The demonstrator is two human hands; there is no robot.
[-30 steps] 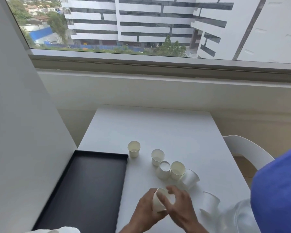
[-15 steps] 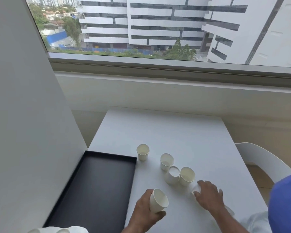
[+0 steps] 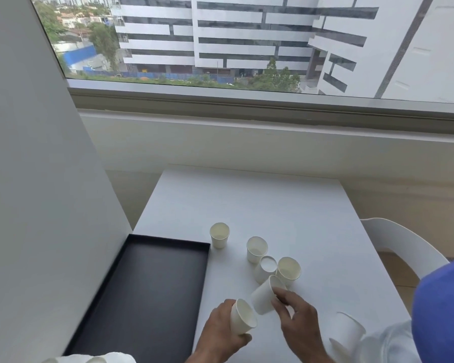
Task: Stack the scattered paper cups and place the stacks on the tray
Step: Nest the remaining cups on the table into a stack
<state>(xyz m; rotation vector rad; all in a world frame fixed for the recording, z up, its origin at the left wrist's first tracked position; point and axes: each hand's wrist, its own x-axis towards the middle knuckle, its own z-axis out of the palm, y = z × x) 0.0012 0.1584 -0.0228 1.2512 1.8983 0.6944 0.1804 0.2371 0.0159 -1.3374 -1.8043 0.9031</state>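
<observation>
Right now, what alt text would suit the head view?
Left hand holds a white paper cup; right hand tilts a second cup toward it. More cups stand on the white table beside an empty black tray.

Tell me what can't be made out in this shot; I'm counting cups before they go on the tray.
Head view only:
- Cup in the left hand: one cup or several nested, fingers cover its wall.
- Cup at lower right: blurred, partly behind a white sleeve.
- Tray: near end cut by the bottom edge.
- White items at the bottom left edge: cut off, unidentifiable.
</observation>
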